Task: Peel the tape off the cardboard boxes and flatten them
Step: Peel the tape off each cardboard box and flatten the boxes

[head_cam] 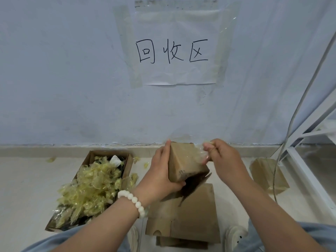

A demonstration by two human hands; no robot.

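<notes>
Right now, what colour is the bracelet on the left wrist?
The bracelet is white beads, seen in the head view.

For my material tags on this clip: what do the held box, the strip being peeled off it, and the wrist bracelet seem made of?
The box: brown cardboard, matte, creased flaps. The strip: clear plastic tape, glossy, crinkled, cardboard showing through. The bracelet: smooth off-white round beads, soft sheen; stone, plastic or ceramic, unclear which.
</notes>
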